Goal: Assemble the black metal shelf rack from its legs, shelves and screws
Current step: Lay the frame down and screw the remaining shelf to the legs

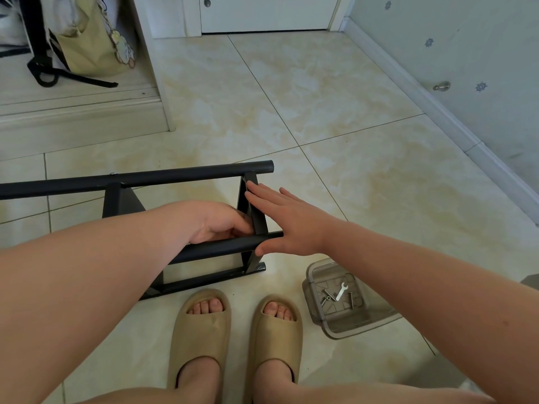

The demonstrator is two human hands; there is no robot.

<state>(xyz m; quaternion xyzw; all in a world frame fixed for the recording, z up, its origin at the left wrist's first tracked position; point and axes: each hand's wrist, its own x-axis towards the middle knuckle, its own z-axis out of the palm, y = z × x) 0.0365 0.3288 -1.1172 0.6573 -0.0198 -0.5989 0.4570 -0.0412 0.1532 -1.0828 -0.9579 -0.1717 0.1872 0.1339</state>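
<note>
Where the rack lies: the black shelf rack (137, 179) is on its side on the tiled floor (320, 112), just ahead of the person's slippers (201, 325), with its end shelf (259, 221) standing between the two hands.
Right hand: the right hand (287, 221) is spread flat, fingers straight, against the end shelf's outer face; its thumb touches the near leg tube (221, 246).
Left hand: the left hand (215, 221) reaches inside the frame, fingers curled at the end shelf's inner face, just above the near leg tube; whether they pinch anything cannot be told.
Box: a clear plastic box (318, 272) sits on the floor beneath the right forearm, apart from both hands, holding a small wrench (341, 291) and a few screws (326, 297).
</note>
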